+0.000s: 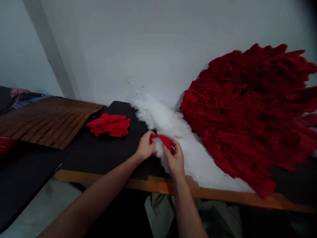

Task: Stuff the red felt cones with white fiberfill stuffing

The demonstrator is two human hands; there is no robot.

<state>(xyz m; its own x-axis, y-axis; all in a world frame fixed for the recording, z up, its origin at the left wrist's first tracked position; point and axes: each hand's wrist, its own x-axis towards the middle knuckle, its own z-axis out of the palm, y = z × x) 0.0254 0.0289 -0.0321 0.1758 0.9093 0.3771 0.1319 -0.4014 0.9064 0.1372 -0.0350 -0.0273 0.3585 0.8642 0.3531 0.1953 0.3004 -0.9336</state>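
Note:
My left hand and my right hand together hold a small red felt piece with a tuft of white stuffing pushed into it, just above the black table top. Both hands have their fingers closed around it. A long heap of white stuffing lies right behind and to the right of my hands.
A big pile of dark red felt pieces leans against the white wall at the right. A small stack of red felt pieces lies to the left. A brown woven mat covers the far left. The table's orange wooden edge runs in front.

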